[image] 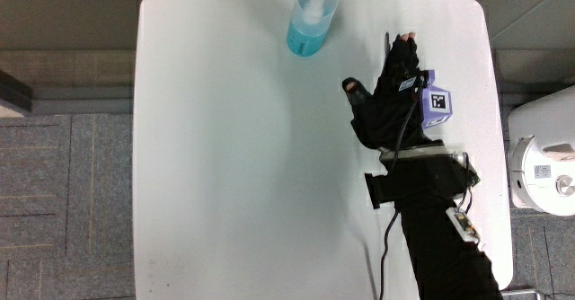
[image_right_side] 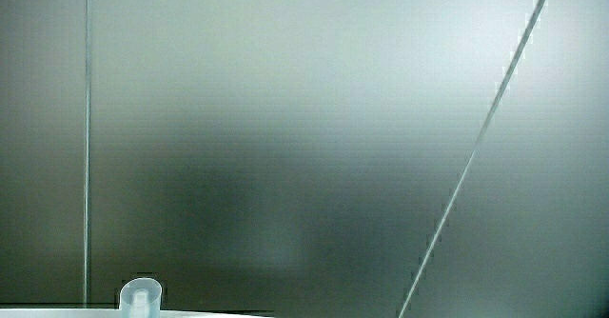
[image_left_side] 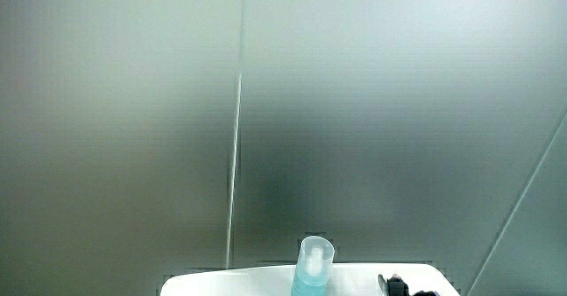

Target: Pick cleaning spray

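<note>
The cleaning spray (image: 312, 17) is a pale blue bottle with a clear cap. It stands upright near the table's edge farthest from the person. The hand (image: 393, 92) in its black glove lies low over the white table (image: 225, 156), nearer to the person than the bottle and well apart from it. Its fingers are stretched out together with the thumb spread, and they hold nothing. A purple patterned cube (image: 437, 105) sits on its back. The bottle's cap also shows in both side views (image_left_side: 314, 265) (image_right_side: 140, 295). The fingertips (image_left_side: 395, 285) peek into a side view beside the bottle.
Both side views show mostly a pale wall. A white rounded appliance (image: 544, 161) stands on the floor beside the table's edge near the forearm. Grey carpet tiles (image: 63, 201) surround the table. A cable (image: 388, 237) runs along the forearm.
</note>
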Demonstrator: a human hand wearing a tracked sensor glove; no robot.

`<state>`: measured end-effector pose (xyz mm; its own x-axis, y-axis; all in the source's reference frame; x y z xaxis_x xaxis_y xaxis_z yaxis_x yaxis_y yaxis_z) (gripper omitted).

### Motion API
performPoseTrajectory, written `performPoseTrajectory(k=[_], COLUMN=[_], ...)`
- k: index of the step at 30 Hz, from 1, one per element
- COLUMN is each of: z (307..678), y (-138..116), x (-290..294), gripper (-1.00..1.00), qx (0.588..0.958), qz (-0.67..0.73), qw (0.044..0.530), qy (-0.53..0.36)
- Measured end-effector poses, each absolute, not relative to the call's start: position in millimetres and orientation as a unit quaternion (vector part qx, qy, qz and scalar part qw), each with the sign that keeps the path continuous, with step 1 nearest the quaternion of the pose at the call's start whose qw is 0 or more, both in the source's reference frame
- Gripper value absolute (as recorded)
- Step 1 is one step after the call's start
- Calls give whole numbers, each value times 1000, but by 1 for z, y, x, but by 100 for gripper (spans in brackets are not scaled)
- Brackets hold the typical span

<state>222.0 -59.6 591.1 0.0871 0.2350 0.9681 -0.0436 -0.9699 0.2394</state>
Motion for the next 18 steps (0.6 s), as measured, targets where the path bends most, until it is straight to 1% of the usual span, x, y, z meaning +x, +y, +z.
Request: performPoseTrajectory(k=[4, 5, 6, 7, 9, 12, 13, 15, 18], z=[596, 599, 593, 600, 594, 597, 592, 588, 587], y=[-59, -61, -61, -64, -70, -79, -81, -85, -91], x=[218, 218, 213, 214, 207, 201, 197, 192, 186], gripper=[0, 0, 0, 0, 0, 0, 0, 0, 0], qx=[723, 726, 721, 721, 709, 708, 702, 686, 673], qz=[679, 675, 677, 674, 691, 691, 696, 713, 725], qw=[108, 113, 123, 131, 126, 135, 141, 140, 141], qy=[69, 68, 78, 87, 71, 56, 53, 42, 30])
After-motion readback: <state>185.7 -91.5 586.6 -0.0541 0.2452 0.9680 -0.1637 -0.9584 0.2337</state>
